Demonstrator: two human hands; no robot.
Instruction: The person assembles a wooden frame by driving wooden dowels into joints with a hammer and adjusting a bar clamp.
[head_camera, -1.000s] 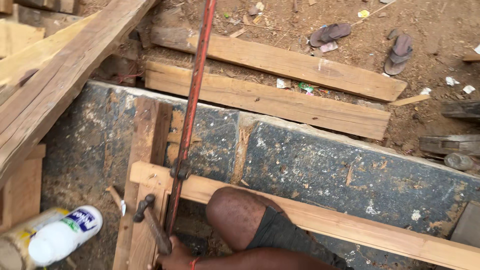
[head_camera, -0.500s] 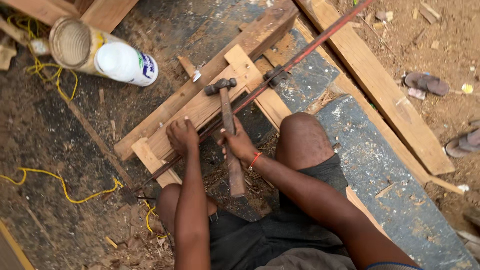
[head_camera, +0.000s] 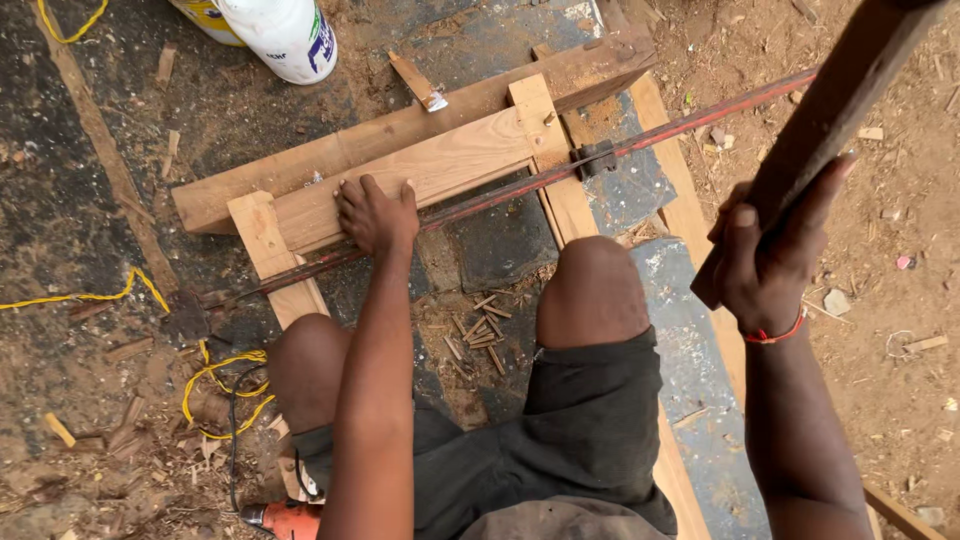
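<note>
The right hand is clenched tight round a dark wooden handle, raised high at the right of the view so that the handle runs up and out of the top corner; its head is out of sight, so I cannot tell what kind of tool it is. The left hand lies flat, fingers spread, pressing on the wooden frame just beside the red bar clamp that crosses it on a slant.

The risk, as I judge it, lies in that spread hand; it rests on the very rail a downward blow would aim for, and a stroke that lands short or glances off the clamp bar could catch the fingers; the bare knees sit close under the same line. A hard knock could also jar the clamp's jaw loose, or shift the joint out of square; the frame rests on rough ground and a dark slab, so it may rock.

The frame is pale, freshly cut timber; a long rail is butted between two short uprights, with a darker plank lying along its far side. It sits in front of the knees, mid-picture; small wood chips lie scattered between the legs; a white plastic bottle stands beyond it, and yellow cord coils at the left.
</note>
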